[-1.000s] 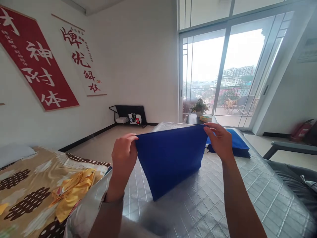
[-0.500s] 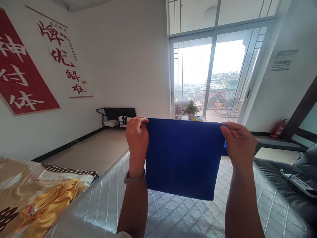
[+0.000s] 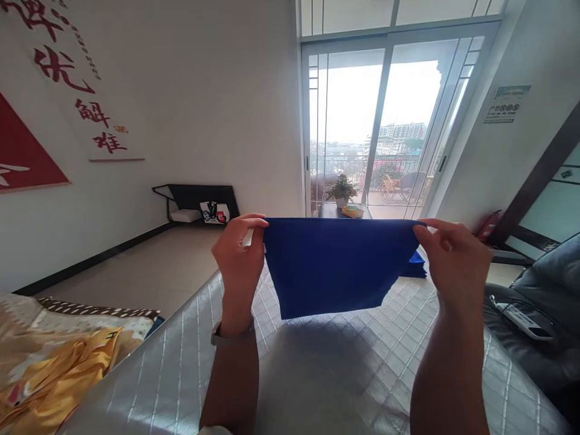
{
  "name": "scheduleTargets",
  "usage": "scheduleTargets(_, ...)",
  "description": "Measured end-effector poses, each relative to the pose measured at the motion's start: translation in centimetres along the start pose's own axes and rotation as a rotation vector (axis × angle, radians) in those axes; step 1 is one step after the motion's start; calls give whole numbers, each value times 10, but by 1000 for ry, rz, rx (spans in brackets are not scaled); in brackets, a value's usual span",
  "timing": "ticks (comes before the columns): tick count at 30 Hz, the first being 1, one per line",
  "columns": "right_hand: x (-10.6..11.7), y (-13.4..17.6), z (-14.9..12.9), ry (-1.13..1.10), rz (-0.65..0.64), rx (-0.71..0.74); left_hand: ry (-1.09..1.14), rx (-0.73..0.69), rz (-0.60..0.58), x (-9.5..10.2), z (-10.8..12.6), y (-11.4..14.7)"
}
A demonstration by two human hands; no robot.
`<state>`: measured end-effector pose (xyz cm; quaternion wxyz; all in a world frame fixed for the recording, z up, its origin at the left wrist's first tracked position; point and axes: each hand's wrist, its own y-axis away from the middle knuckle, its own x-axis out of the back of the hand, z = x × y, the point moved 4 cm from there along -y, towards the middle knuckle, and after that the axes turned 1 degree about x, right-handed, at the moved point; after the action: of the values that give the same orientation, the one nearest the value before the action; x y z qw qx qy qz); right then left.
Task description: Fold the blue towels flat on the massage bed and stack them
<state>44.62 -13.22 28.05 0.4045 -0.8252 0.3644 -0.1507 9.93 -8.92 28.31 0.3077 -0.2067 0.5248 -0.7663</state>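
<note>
A dark blue cloth (image 3: 339, 266) hangs stretched between my two hands above a silver quilted cover. My left hand (image 3: 240, 254) pinches its upper left corner between thumb and fingers. At the upper right corner, my right hand (image 3: 453, 257) grips the cloth the same way. The top edge is pulled nearly straight, and the lower edge hangs narrower than the top. Behind the cloth's right side, a stack of folded blue cloth (image 3: 414, 267) rests on the silver cover (image 3: 317, 374), partly hidden.
Yellow clothing (image 3: 67, 374) lies on a patterned blanket (image 3: 27, 326) at left. On the right, a power strip (image 3: 521, 318) sits on a dark sofa (image 3: 544, 356). A potted plant (image 3: 342, 190) stands near the glass sliding door (image 3: 348, 115).
The cloth's lower edge has swung up and away, so it looks shorter. My hands have spread slightly apart. The view has shifted right and down, showing more of the blue stack.
</note>
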Motion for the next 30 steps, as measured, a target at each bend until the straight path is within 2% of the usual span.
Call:
scheduleTargets(4, -1, 5, -8, -97, -52, -192, -19, -48, 13, 3, 9, 1)
scheduleTargets(6, -2, 7, -14, -147, -42, -229, -40, -79, 31, 5, 15, 3)
scheduleTargets(11, -1, 7, -19, -226, 105, -195, -63, -101, 35, 9, 29, 6)
scheduleTargets(15, -1, 5, -17, -276, 183, -152, -25, -102, -52, 11, 37, 9)
scheduleTargets(19, -1, 3, -15, -285, 195, -135, 20, 0, -169, 10, 39, 12)
scheduleTargets(22, -1, 2, -13, -283, 188, -142, -21, 65, -214, 8, 37, 14)
scheduleTargets(26, 0, 2, -11, -271, 198, -134, -88, 34, -226, 6, 41, 14)
scheduleTargets(30, 3, 2, -14, -255, 238, -95, -59, -27, -247, 8, 51, 13)
